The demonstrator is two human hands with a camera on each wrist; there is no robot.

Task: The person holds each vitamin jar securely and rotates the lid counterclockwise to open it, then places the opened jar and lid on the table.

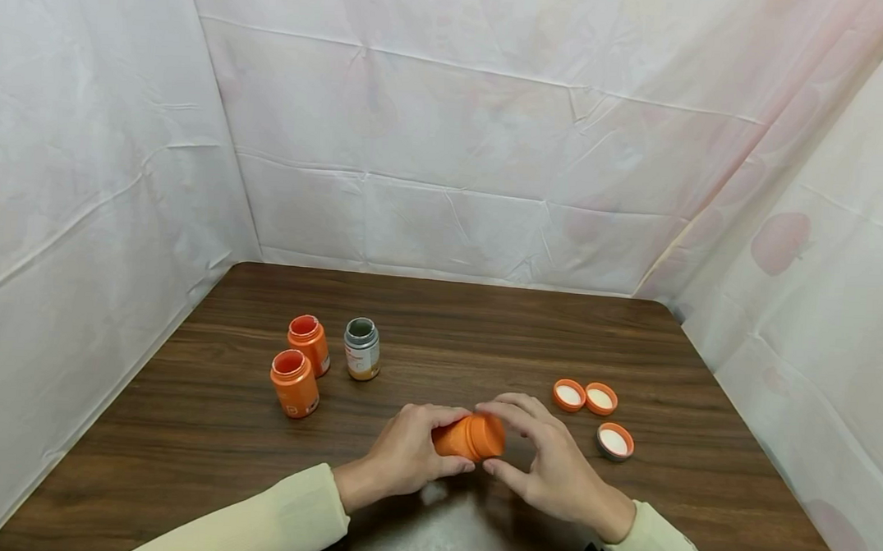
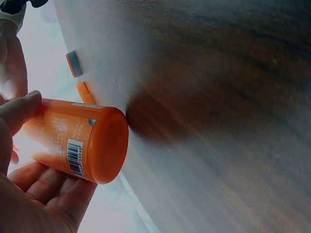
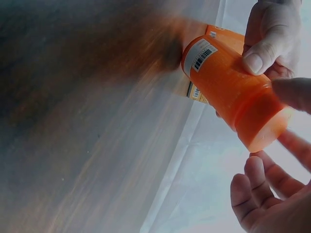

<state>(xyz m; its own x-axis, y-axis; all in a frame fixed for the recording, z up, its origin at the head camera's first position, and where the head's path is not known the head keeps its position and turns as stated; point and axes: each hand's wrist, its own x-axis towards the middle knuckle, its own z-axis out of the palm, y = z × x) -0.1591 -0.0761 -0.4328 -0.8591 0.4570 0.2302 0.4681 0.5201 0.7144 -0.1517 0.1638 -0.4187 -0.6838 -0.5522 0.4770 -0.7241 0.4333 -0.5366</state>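
Observation:
My left hand point(image 1: 408, 448) grips an orange bottle point(image 1: 451, 440) by its body, thumb on one side and fingers on the other. The bottle is tilted onto its side above the table, its base towards the left and its orange cap point(image 1: 486, 436) towards the right. At the cap, my right hand point(image 1: 544, 461) has its curved fingers and thumb spread around the rim. In the right wrist view, fingertips meet the cap's edge, and the other fingers lie loosely below. A barcode label point(image 2: 75, 156) shows near the bottle's base in the left wrist view.
On the left of the wooden table point(image 1: 439, 325) stand two uncapped orange bottles point(image 1: 297, 394) and an uncapped grey bottle point(image 1: 362, 358). To the right lie two orange caps point(image 1: 569, 396) and a grey-and-orange cap point(image 1: 615, 442), white insides up. Pale sheets point(image 1: 447, 144) hang around the table.

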